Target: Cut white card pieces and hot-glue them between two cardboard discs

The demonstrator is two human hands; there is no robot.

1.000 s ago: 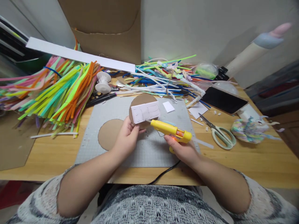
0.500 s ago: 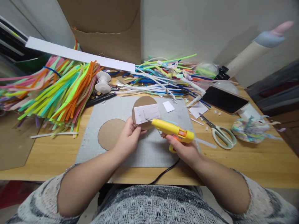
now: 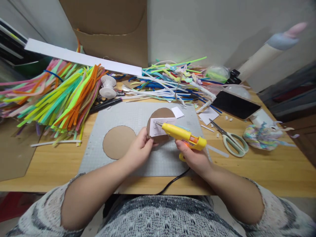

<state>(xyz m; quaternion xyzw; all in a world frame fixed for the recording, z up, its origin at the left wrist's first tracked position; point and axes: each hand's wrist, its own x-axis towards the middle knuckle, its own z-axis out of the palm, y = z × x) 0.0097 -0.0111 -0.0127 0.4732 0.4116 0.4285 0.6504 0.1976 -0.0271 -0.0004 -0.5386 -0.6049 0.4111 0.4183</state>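
My left hand (image 3: 143,143) grips the lower left edge of a round cardboard disc (image 3: 161,112), held above the grey cutting mat (image 3: 143,168). On the disc's face lies a white paper rectangle (image 3: 153,130) bearing thin lines and dots of glue. My right hand (image 3: 195,158) is closed round a yellow hot glue gun (image 3: 179,132), whose metal nozzle points left over the paper. Whether the tip touches the paper I cannot tell. A second cardboard disc (image 3: 118,141) rests flat on the mat, left of the held one. Behind the held disc is a small folded white paper (image 3: 177,112).
Scissors (image 3: 233,141), a phone (image 3: 235,104) and a pastel fuzzy bundle (image 3: 260,136) lie on the right. Bundled pipe cleaners (image 3: 64,95) and a spool (image 3: 108,87) stand at the left; loose pipe cleaners (image 3: 168,84) cover the back. The gun's black cord (image 3: 172,181) crosses the table's front edge.
My left hand has moved the disc right and slightly nearer to me, tilting the paper differently. The glue gun's nozzle is now farther over the paper, with more glue lines showing.
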